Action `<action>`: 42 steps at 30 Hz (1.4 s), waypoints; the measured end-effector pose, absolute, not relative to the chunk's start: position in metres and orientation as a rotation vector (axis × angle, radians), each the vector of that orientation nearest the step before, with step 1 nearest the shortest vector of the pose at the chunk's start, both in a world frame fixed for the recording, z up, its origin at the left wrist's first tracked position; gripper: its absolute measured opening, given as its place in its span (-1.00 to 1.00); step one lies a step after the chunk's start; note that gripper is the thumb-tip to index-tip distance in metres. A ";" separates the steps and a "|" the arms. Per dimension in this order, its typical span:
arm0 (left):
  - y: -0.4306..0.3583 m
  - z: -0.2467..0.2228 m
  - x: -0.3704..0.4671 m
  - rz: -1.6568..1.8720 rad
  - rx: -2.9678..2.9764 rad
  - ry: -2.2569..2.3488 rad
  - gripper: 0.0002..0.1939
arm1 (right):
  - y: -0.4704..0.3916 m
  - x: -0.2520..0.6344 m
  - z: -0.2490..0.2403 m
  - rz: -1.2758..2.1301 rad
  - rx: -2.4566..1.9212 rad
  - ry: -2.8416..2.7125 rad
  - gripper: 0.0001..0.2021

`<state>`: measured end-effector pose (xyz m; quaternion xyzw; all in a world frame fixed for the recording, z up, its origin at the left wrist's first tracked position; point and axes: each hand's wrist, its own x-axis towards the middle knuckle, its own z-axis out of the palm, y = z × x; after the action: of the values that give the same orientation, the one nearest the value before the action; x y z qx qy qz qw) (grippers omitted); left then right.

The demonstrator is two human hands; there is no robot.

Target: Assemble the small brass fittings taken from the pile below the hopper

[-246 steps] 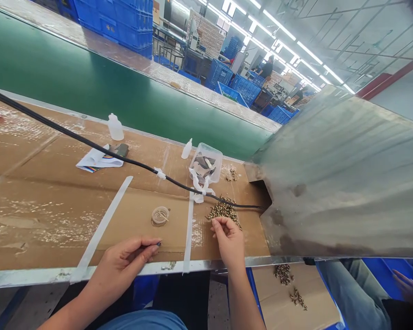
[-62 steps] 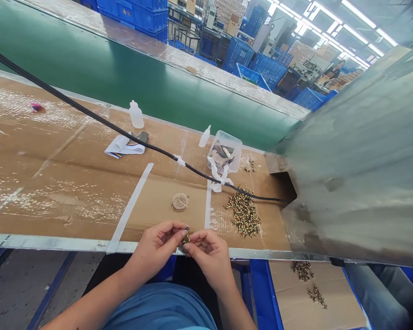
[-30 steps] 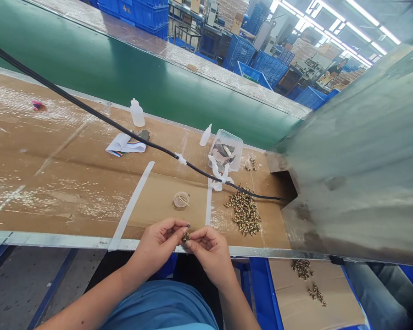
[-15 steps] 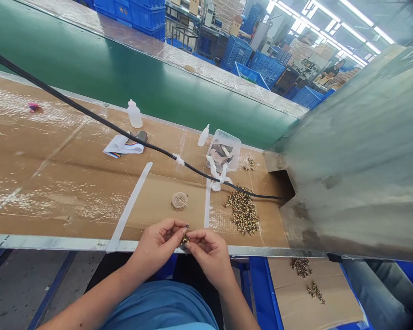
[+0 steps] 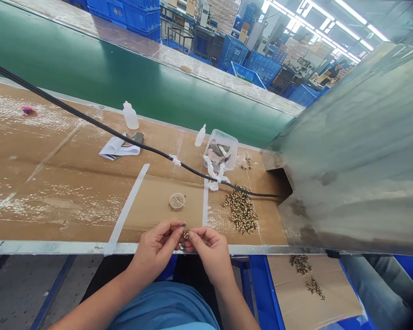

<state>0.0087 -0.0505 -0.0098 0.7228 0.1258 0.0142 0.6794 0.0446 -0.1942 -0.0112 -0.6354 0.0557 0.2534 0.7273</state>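
Observation:
Over the bench's front edge, my left hand (image 5: 154,247) and my right hand (image 5: 211,254) meet fingertip to fingertip. Between them is a small gold-and-dark metal part (image 5: 186,234), pinched by the thumb and fingers of both hands. A small dark tip (image 5: 183,225) shows at the left fingertips; its kind is too small to make out. Just beyond the hands, a small clear round cup (image 5: 176,201) with a thin pale stick stands on a cardboard mat (image 5: 151,213). To the right lies a heap of similar gold-and-dark parts (image 5: 241,211).
A black cable (image 5: 141,145) crosses above the bench. Behind it are a clear plastic box (image 5: 223,149), two white squeeze bottles (image 5: 131,117) (image 5: 200,136) and a folded striped cloth (image 5: 119,147). A metal panel (image 5: 358,151) rises on the right. More parts (image 5: 300,264) lie on lower cardboard.
My right thumb has moved up onto the metal part, and the part has turned slightly between my fingers. The whole view has shifted a little; the bench items lie as before.

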 end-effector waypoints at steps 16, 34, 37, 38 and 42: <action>-0.049 -0.024 0.007 0.041 1.825 0.254 -0.75 | -0.186 0.040 -0.007 0.540 -1.398 0.141 -0.70; -0.046 -0.026 0.007 0.051 1.781 0.239 -0.75 | -0.184 0.042 -0.004 0.508 -1.458 0.159 -0.71; -0.044 -0.027 0.006 0.060 1.741 0.260 -0.73 | -0.191 0.050 0.001 0.485 -1.528 0.177 -0.71; -0.043 -0.028 0.007 0.065 1.731 0.270 -0.72 | -0.197 0.057 0.004 0.454 -1.586 0.169 -0.71; -0.039 -0.036 0.008 0.100 1.670 0.316 -0.69 | -0.237 0.107 0.024 0.148 -1.965 0.083 -0.67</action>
<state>0.0083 -0.0387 -0.0364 0.7377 0.1395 0.0442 0.6591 0.1066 -0.2371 0.0238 -0.8308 0.0353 0.0625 0.5518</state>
